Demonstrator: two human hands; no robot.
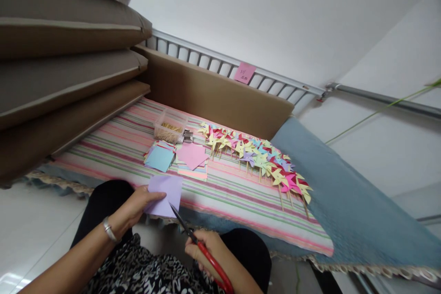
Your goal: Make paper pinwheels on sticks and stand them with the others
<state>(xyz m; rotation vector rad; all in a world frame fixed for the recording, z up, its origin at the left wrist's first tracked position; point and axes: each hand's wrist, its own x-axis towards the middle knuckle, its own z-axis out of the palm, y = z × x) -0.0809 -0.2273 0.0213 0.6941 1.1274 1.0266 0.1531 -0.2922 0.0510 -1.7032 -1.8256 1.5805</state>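
Note:
My left hand pinches a square of lilac paper by its left edge, holding it over my lap at the front edge of the bed. My right hand is closed round the red handles of a pair of scissors. The dark blades point up and left, with their tips at the paper's lower right edge. A silver bracelet sits on my left wrist.
On the striped bedcover lie stacks of coloured paper squares, a clear box of wooden sticks and a long row of finished paper pinwheels. Brown cushions are piled at the left, and a blue blanket lies at the right.

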